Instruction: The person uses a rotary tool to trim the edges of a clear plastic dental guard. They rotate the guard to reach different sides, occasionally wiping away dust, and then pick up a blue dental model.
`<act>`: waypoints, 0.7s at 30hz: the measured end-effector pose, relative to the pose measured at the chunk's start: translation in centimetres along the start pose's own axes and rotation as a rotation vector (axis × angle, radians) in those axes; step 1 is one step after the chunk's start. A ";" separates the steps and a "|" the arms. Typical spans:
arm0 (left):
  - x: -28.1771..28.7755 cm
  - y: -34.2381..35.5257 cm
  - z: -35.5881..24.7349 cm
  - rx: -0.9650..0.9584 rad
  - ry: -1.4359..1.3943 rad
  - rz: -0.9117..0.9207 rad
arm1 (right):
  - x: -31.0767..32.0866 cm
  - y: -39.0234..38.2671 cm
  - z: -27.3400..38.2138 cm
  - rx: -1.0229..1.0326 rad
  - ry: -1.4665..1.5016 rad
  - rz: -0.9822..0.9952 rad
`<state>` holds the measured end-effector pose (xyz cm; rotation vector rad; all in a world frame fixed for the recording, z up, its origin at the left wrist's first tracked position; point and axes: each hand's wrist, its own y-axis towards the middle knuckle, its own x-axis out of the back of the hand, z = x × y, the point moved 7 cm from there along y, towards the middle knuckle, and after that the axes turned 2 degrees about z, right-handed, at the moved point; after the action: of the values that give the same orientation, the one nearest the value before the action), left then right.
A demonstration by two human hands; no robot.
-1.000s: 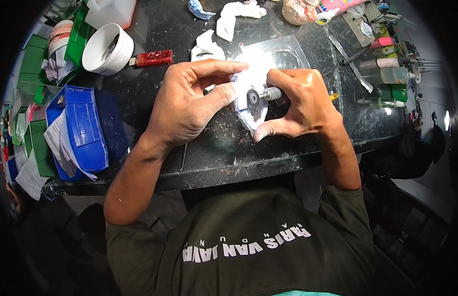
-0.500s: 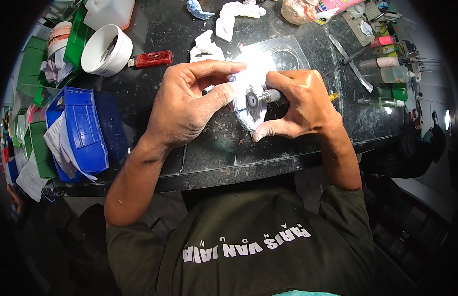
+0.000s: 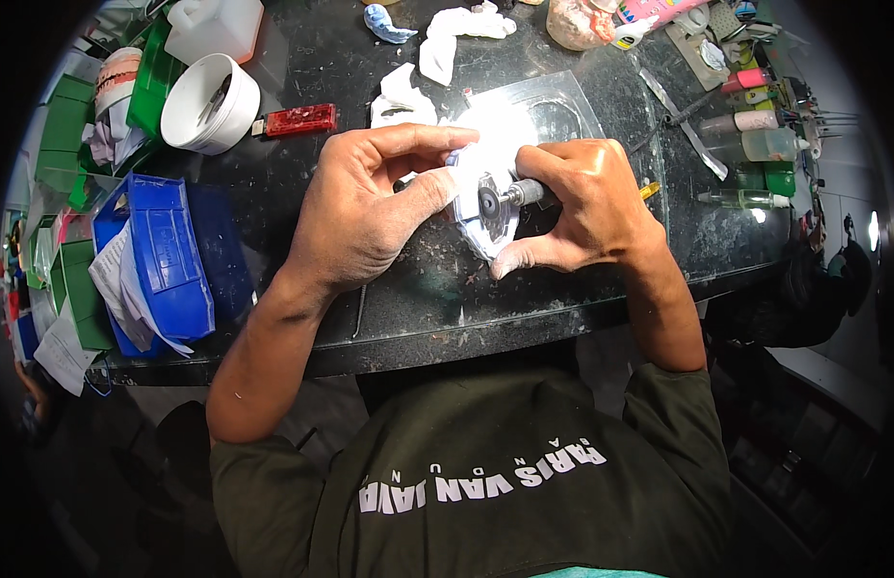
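Observation:
Between thumb and fingers, my left hand (image 3: 360, 207) grips a small white and pale-blue piece (image 3: 476, 238), which looks like a dental plaster model; strong light washes out its upper part. My right hand (image 3: 596, 202) is closed around a metal rotary handpiece (image 3: 530, 192). A dark round cutting disc (image 3: 488, 201) on its tip lies over the face of the piece; whether it touches, I cannot tell. My right thumb rests at the lower end of the piece. Some fingertips of both hands are hidden.
Left of my hands stand a blue bin (image 3: 172, 260) with papers, a white tub (image 3: 210, 104) and a red USB stick (image 3: 300, 120). Beyond lie white scraps (image 3: 404, 96) and a clear sheet (image 3: 572, 91). Bottles (image 3: 769, 144) line the right side. The bench edge (image 3: 447, 347) runs before me.
My hands keep nearly the same place and grip. The disc and handpiece sit very slightly lower, and the whole view has shifted a little.

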<state>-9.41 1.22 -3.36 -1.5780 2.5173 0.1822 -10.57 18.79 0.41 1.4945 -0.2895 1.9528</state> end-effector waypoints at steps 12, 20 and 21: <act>0.1 0.2 -0.5 -0.074 -0.159 -0.132 | 2.6 -0.2 0.7 -0.015 -0.041 -0.222; -0.1 -0.3 -0.3 -0.168 -0.196 -0.282 | 2.4 -0.3 0.3 -0.176 -0.066 -0.253; 0.0 -0.5 -0.2 -0.177 -0.189 -0.317 | 2.3 -0.3 0.2 -0.180 -0.065 -0.251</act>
<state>-8.96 0.92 -3.15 -1.8999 2.1266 0.4972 -10.49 19.74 2.55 1.4064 -0.2827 1.6392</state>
